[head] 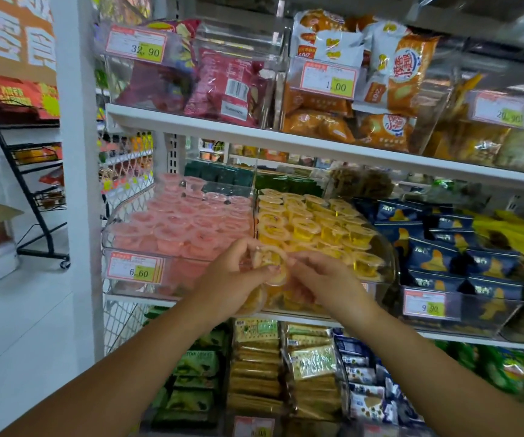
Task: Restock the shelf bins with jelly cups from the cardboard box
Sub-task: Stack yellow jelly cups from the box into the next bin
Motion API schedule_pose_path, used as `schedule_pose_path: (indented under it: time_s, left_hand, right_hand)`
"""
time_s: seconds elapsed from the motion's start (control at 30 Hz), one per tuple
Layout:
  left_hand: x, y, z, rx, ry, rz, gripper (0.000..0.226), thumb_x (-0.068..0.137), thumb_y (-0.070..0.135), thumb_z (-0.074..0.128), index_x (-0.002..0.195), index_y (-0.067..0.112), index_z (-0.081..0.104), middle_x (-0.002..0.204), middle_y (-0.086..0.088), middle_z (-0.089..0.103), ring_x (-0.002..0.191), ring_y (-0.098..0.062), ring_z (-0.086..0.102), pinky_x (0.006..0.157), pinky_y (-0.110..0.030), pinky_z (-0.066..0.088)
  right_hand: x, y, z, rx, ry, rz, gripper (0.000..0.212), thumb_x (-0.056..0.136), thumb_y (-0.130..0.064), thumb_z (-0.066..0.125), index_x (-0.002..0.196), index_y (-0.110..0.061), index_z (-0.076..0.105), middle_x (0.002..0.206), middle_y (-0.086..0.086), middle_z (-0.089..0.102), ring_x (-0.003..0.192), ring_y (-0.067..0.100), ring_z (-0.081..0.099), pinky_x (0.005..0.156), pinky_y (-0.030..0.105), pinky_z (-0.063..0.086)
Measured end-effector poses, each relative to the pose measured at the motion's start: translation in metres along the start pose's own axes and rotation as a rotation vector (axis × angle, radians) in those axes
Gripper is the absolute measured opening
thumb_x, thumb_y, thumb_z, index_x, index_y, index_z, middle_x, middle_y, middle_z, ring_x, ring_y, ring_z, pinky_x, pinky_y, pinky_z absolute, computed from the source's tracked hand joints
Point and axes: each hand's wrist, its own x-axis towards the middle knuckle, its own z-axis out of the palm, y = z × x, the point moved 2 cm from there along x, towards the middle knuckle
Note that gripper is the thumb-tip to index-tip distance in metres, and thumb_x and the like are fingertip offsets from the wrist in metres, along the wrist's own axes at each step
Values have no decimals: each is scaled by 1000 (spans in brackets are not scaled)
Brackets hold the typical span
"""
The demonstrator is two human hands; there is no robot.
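Note:
Two clear shelf bins sit side by side on the middle shelf. The left bin (118, 247) is piled with pink jelly cups (185, 222). The right bin (391, 263) holds yellow jelly cups (314, 222). My left hand (232, 279) and my right hand (323, 275) meet at the front edge between the bins. Together they hold a small bunch of yellow jelly cups (271, 263), fingers curled around them. More yellow cups show under my hands. The cardboard box I cannot pick out for sure.
Price tags (136, 268) hang on the bin fronts. Blue snack packs (437, 257) fill the bin to the right. Bagged snacks (326, 80) are on the upper shelf, biscuit packs (260, 367) below. A white pillar (77, 152) and a black wire rack (40, 197) stand left.

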Motion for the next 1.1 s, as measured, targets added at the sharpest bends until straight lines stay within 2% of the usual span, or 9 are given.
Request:
schedule_pose_path:
  time_s: [0.07, 0.13, 0.23, 0.33, 0.63, 0.8, 0.9, 1.0, 1.1]
  left_hand:
    - [1, 1, 8, 6, -24, 1, 17, 87, 35, 67, 101, 30, 59, 105, -2, 67, 96, -17, 66, 87, -35, 51]
    - [1, 2, 14, 1, -26, 7, 20, 90, 34, 65, 108, 31, 59, 105, 4, 67, 94, -9, 65, 77, -20, 50]
    - [2, 2, 17, -58, -6, 12, 27, 92, 31, 63, 118, 35, 56, 108, 16, 63, 81, 6, 63, 61, -5, 46]
    - [3, -3, 12, -66, 37, -15, 29, 95, 25, 60, 123, 32, 55, 108, 16, 61, 82, -2, 65, 60, -8, 46]
    - [1, -18, 6, -32, 14, -68, 24, 95, 18, 55, 114, 32, 59, 106, 11, 62, 90, -8, 63, 69, -18, 47]
    - [11, -12, 10, -38, -94, -134, 53, 81, -10, 43, 96, 37, 61, 102, 5, 60, 107, -20, 58, 84, -34, 48]
    - [11, -7, 19, -90, -157, -115, 54, 81, -8, 45, 100, 40, 62, 109, 8, 57, 107, -19, 54, 79, -31, 47]
    - [-1, -2, 32, -172, -194, -33, 46, 91, 7, 58, 118, 43, 55, 121, 13, 52, 112, -9, 54, 85, -31, 50]
    - [-4, 3, 43, -175, -189, 76, 50, 90, 12, 67, 122, 46, 50, 125, 9, 51, 118, -6, 53, 93, -30, 50]
  right_hand:
    - [-4, 3, -2, 171, -45, 82, 19, 98, -15, 53, 106, -5, 67, 68, 6, 65, 53, 11, 58, 49, 22, 39]
    - [-4, 6, -10, 205, -18, 104, 18, 97, -10, 54, 103, -1, 68, 67, 9, 65, 54, 14, 56, 49, 23, 39]
    - [5, 4, -29, 193, 161, 127, 16, 96, -7, 53, 93, -2, 67, 64, 9, 67, 48, 14, 55, 45, 24, 41]
    - [20, -2, -48, 178, 295, 178, 15, 95, -6, 53, 87, -2, 65, 64, 9, 68, 47, 11, 55, 46, 22, 42]
    - [51, -6, -42, 179, 258, 343, 13, 97, -11, 55, 94, 0, 62, 67, 11, 68, 51, 14, 58, 44, 21, 45]
    - [20, -1, -45, -13, 379, 117, 11, 98, -18, 53, 101, -15, 63, 63, 4, 65, 44, 10, 52, 43, 20, 42]
    - [-14, 3, -32, -32, 223, 45, 11, 98, -18, 53, 101, -15, 63, 60, 2, 65, 45, 9, 55, 43, 20, 43]
    - [-38, 15, -13, 188, -58, 221, 20, 98, -23, 54, 102, -7, 65, 77, 11, 71, 60, 19, 66, 53, 25, 52]
    - [-45, 27, -14, 406, -105, 292, 23, 93, -20, 59, 102, 0, 67, 87, 22, 71, 70, 26, 69, 61, 29, 57]
